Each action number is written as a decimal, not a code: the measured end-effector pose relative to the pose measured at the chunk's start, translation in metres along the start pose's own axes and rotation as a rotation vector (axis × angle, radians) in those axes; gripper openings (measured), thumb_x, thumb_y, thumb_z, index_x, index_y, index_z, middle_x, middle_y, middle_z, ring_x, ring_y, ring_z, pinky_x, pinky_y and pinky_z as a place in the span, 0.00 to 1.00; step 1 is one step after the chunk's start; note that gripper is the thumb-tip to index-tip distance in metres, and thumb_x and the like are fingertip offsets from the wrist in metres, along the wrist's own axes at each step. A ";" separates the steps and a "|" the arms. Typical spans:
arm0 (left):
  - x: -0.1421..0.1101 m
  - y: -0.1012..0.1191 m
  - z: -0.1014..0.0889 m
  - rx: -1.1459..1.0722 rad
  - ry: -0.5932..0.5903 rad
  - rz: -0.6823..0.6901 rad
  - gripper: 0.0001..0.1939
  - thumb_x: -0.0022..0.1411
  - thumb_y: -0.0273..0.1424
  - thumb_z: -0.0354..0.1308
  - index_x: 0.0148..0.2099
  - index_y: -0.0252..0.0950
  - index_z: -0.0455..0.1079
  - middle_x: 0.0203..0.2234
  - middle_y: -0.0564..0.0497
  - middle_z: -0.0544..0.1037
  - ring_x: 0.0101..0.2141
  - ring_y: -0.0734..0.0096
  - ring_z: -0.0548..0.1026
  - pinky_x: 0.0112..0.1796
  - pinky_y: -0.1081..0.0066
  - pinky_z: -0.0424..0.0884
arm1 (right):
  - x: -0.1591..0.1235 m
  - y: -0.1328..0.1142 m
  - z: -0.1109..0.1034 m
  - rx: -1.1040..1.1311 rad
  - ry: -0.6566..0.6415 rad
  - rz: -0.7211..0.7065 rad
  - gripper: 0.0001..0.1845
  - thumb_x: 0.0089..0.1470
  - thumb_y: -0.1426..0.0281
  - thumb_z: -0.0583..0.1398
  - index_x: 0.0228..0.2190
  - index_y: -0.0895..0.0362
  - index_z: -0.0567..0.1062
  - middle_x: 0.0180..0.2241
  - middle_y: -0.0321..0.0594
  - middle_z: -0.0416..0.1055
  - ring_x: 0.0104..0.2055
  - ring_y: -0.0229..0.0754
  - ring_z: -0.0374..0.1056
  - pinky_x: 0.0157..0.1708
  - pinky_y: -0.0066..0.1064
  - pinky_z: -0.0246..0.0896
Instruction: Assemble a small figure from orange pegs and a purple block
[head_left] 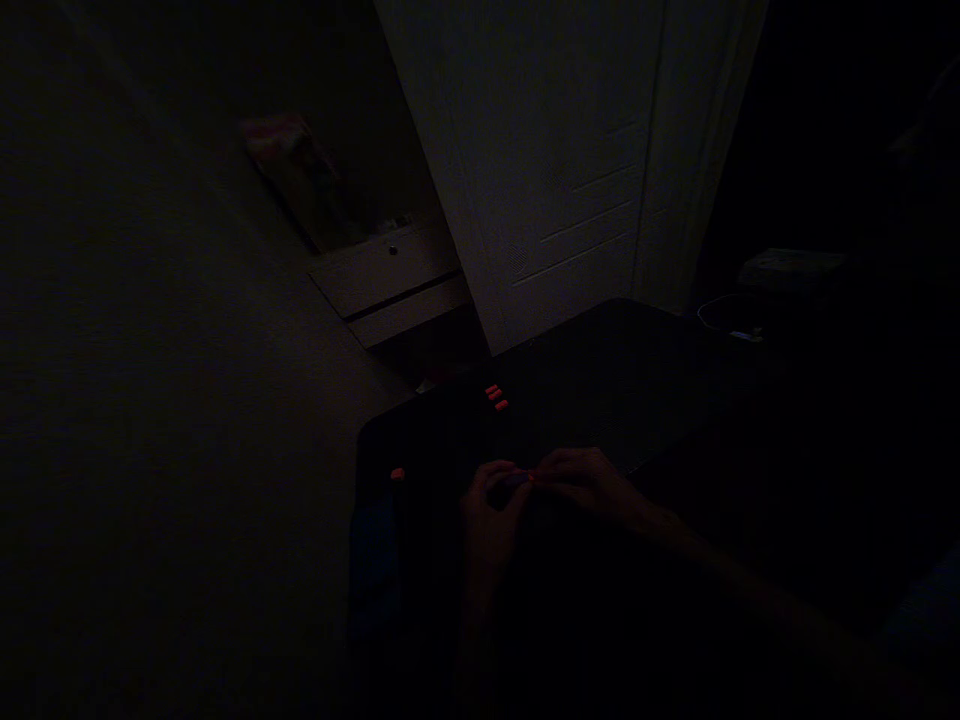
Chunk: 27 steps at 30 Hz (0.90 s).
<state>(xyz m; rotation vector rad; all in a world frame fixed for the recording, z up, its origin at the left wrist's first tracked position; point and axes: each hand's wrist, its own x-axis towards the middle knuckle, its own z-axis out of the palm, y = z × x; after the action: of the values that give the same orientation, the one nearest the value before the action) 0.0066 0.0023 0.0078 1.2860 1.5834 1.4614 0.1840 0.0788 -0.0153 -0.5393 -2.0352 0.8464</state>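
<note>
Three small red cylindrical pieces (496, 396) lie grouped on the dark round-cornered table (600, 385). One orange-red stubby piece (397, 474) lies left and nearer, just beyond a dark-blue oblong item (373, 550). Behind the table stands a grey panelled door (559, 170).

Positions by the clock, from my hands.
- Slim piece (514, 480), between my left hand (489, 505) and right hand (589, 478): purplish, seemingly plastic; finish too dim to tell.
- Small pieces (496, 397), 11 o'clock: orange-red, plastic-looking, smooth.
- Orange piece (397, 474), 9 o'clock: likewise plastic-looking.
- Tabletop (600, 375): dark, matt.
- Door (540, 150), 12 o'clock: pale, matt, smooth between grooved lines.
- Drawer unit (405, 272), 11 o'clock: pale, flat-faced; material unclear.
- Cable (712, 301), 2 o'clock: thin, pale, plastic-looking.
</note>
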 end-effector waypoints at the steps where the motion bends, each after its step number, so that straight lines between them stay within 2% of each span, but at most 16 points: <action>1: 0.000 0.000 0.000 -0.005 0.010 -0.004 0.15 0.54 0.31 0.70 0.44 0.37 0.74 0.37 0.47 0.84 0.41 0.61 0.82 0.45 0.65 0.75 | 0.000 0.000 0.001 -0.009 0.000 -0.006 0.17 0.65 0.56 0.61 0.41 0.53 0.86 0.40 0.44 0.82 0.40 0.44 0.79 0.41 0.32 0.74; 10: 0.003 -0.003 0.002 -0.058 0.023 -0.037 0.15 0.54 0.32 0.71 0.43 0.37 0.73 0.37 0.47 0.84 0.41 0.62 0.82 0.45 0.65 0.74 | -0.007 -0.001 0.005 -0.117 0.037 -0.085 0.15 0.68 0.64 0.58 0.50 0.49 0.82 0.43 0.44 0.79 0.42 0.44 0.78 0.41 0.32 0.74; 15: 0.003 -0.004 0.002 -0.096 0.011 -0.081 0.15 0.51 0.30 0.72 0.42 0.37 0.75 0.38 0.46 0.84 0.42 0.60 0.82 0.46 0.64 0.75 | -0.001 -0.009 0.002 -0.071 0.070 -0.015 0.12 0.67 0.63 0.60 0.45 0.53 0.83 0.41 0.44 0.80 0.41 0.43 0.77 0.43 0.33 0.73; 21: 0.004 -0.010 -0.002 -0.011 -0.064 0.010 0.13 0.55 0.29 0.68 0.45 0.38 0.80 0.44 0.45 0.84 0.47 0.58 0.80 0.53 0.59 0.72 | 0.002 -0.006 0.000 -0.036 0.044 0.115 0.13 0.63 0.59 0.64 0.40 0.56 0.82 0.37 0.42 0.80 0.39 0.43 0.77 0.41 0.32 0.71; 27: 0.006 -0.010 -0.005 0.036 -0.045 0.077 0.09 0.56 0.30 0.68 0.41 0.39 0.82 0.41 0.45 0.84 0.44 0.57 0.81 0.51 0.59 0.74 | 0.002 -0.001 -0.001 0.002 0.002 0.110 0.13 0.65 0.59 0.62 0.40 0.55 0.82 0.39 0.42 0.80 0.41 0.43 0.76 0.44 0.34 0.70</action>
<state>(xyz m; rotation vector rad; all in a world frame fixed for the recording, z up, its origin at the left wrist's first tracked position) -0.0021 0.0070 -0.0003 1.4051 1.5529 1.4456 0.1838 0.0803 -0.0129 -0.6552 -2.0167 0.9125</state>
